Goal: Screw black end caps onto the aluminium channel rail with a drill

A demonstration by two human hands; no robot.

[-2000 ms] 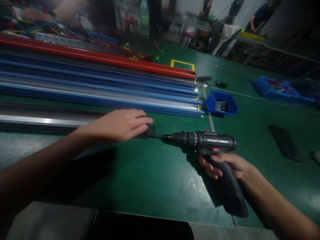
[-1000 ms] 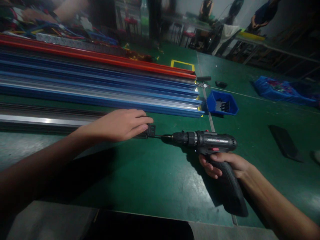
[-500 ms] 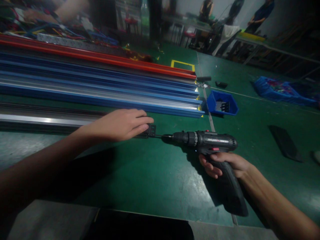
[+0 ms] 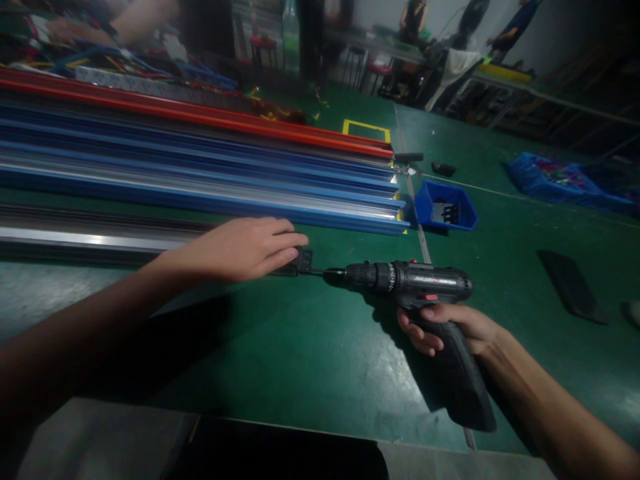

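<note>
My right hand is wrapped round the handle of a black cordless drill, which points left. Its long thin bit reaches to a small black end piece at the right end of a dark metal profile with a shiny strip. Over that end lies my left hand, gripping the profile from above with the fingertips against the end piece. The hand hides part of the profile, and the exact contact of the bit tip cannot be made out.
Beyond lie several blue profiles and a red one. A blue bin holds small parts. Farther right are a dark flat piece and blue trays. Another person's arm reaches over wires at upper left.
Both hands, the drill and the profile hold almost the same positions. In the background, a person at upper right has shifted slightly.
</note>
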